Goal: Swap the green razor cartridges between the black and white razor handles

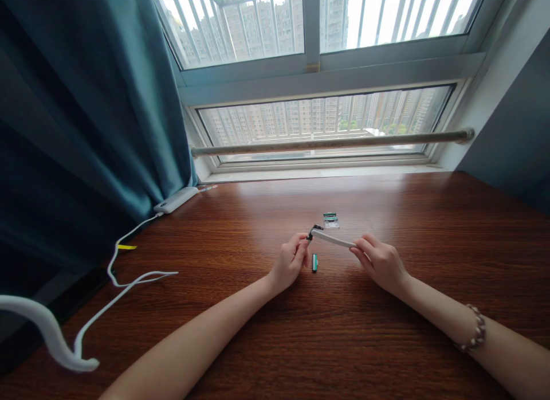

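Observation:
My right hand (380,262) pinches the tail end of a white razor handle (333,238) and holds it just above the wooden table (301,331). My left hand (290,262) is curled, and its fingertips touch the handle's black head end (315,230). A small green blade cartridge (315,262) lies on the table between my hands, right beside the left fingers. A little farther back sits a small clear cartridge holder (330,220) with green parts in it.
A white power bank (176,199) lies at the table's back left by the teal curtain (86,113). Its white cable (129,274) trails over the left side of the table. A window (318,119) with a rail runs along the back.

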{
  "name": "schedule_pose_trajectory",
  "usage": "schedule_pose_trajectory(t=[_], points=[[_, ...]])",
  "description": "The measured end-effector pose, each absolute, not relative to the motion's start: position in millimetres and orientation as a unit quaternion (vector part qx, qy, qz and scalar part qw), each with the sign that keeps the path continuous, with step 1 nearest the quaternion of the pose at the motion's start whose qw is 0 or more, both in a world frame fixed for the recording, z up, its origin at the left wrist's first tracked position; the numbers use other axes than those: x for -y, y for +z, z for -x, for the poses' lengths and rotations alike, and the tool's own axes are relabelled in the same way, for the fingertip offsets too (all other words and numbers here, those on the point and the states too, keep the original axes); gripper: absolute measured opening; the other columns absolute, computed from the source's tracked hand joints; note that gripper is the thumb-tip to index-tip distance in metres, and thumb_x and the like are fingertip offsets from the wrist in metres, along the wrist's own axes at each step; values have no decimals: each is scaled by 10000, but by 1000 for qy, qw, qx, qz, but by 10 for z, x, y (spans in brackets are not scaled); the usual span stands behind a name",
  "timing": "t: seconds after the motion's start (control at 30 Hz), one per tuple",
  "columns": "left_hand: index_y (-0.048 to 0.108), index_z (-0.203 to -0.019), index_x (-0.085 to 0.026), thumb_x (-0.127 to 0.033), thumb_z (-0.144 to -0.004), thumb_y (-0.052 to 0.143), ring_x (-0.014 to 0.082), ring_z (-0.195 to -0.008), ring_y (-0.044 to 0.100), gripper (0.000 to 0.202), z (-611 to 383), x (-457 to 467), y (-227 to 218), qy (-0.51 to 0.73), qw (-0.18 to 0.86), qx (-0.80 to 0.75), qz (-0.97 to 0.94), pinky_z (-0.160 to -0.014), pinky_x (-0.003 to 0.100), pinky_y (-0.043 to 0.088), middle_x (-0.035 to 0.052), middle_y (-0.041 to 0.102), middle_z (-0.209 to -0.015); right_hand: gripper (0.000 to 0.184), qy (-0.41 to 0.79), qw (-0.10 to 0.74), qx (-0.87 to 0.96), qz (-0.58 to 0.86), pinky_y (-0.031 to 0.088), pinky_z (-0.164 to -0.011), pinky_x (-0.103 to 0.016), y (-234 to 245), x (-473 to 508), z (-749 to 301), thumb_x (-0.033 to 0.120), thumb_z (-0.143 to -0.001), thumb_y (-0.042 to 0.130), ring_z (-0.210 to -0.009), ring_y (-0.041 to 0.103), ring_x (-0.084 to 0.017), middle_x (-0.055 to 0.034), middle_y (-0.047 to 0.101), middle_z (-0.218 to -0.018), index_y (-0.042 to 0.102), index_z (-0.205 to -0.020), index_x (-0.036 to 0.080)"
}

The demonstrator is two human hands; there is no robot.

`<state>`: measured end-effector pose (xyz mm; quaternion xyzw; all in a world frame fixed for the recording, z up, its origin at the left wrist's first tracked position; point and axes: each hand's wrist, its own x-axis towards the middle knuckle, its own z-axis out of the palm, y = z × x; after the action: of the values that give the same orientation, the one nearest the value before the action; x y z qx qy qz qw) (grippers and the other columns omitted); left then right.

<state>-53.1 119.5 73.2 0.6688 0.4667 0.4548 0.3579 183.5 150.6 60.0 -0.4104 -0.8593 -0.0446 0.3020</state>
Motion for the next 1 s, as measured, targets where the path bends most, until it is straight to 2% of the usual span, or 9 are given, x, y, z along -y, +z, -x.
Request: schedule_pose_trajectory(t=[0.17, 0.3, 0.43, 0.63, 0.73, 0.83, 0.9, 1.0], points=[[463, -977, -128, -420, -877, 313, 61, -372, 372, 344, 515, -1193, 746, 465, 400, -443, -655, -403, 170, 294, -60, 411, -448, 265, -40, 325, 848, 417, 308, -526, -223, 581, -1520, -1837, 325, -910, 335, -562, 457, -105, -23, 493, -743, 527, -814, 169], [458, -943, -136, -420, -879, 312, 51, -342, 355, 326, 511, -1192, 735, 466, 427, -426, -648, -363, 154, 267, -72, 384, -429, 263, -23, 300, 868, 395, 310, -538, -226, 590, -1522, -1829, 320, -913, 331, -576, 470, -111, -18, 491, -736, 521, -806, 173], [445, -921, -141, -413, -891, 276, 40, -289, 311, 322, 516, -1190, 723, 465, 451, -415, -638, -302, 146, 219, -64, 426, -434, 267, -20, 327, 855, 402, 313, -537, -229, 610, -1514, -1821, 313, -916, 317, -577, 469, -115, -24, 486, -733, 514, -814, 164], [454, -868, -121, -420, -884, 297, 23, -264, 299, 338, 521, -1187, 747, 463, 496, -394, -620, -276, 136, 178, -36, 487, -464, 245, -23, 316, 863, 394, 314, -536, -233, 607, -1512, -1829, 309, -911, 334, -573, 471, -119, -20, 492, -731, 520, -826, 174], [455, -899, -111, -429, -877, 311, 17, -245, 280, 350, 520, -1203, 750, 476, 539, -370, -589, -256, 141, 140, -12, 534, -519, 245, -8, 344, 849, 401, 331, -545, -231, 605, -1511, -1835, 296, -914, 315, -585, 481, -124, -29, 495, -737, 517, -872, 164], [446, -929, -114, -429, -866, 346, 14, -227, 276, 336, 520, -1232, 738, 500, 563, -343, -562, -247, 138, 140, -7, 555, -547, 244, 7, 319, 866, 385, 336, -542, -235, 613, -1516, -1828, 302, -915, 311, -594, 505, -129, -28, 526, -757, 519, -911, 174], [440, -874, -122, -428, -844, 402, 13, -216, 282, 310, 525, -1250, 728, 508, 575, -333, -548, -244, 134, 153, -15, 554, -541, 243, 8, 309, 865, 396, 341, -544, -238, 619, -1522, -1824, 313, -914, 317, -611, 523, -136, -28, 546, -778, 521, -926, 182], [441, -782, -122, -424, -814, 464, 16, -210, 302, 305, 542, -1259, 720, 491, 590, -337, -544, -238, 132, 158, -14, 555, -531, 250, 30, 344, 841, 418, 369, -590, -239, 621, -1526, -1828, 302, -918, 300, -670, 545, -148, -40, 555, -795, 512, -956, 174]])
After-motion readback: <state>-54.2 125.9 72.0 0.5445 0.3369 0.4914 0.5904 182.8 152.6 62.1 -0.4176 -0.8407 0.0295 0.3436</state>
